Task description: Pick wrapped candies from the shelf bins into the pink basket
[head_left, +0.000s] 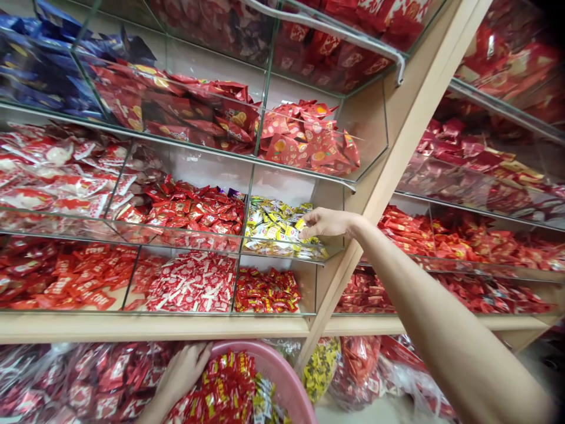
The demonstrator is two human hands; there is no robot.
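My right hand (325,222) reaches into a glass-fronted compartment of yellow-and-white wrapped candies (276,221). Its fingers are bent together, with a yellow-and-white wrapped candy showing at the fingertips. Low in the view, my left hand (189,366) grips the rim of a pink basin (289,368), fingers over the edge. Inside the basin lie many red wrapped candies (220,391), with some yellow-and-white ones (263,397) on the right side. Part of the basin is cut off by the bottom of the picture.
Glass dividers split the wooden shelves (154,327) into bins of red, white and blue packets. Right of the candy bin stands a slanting wooden upright (388,159). Bagged sweets (322,368) sit on the floor beside the basin; red packets (97,377) lie to its left.
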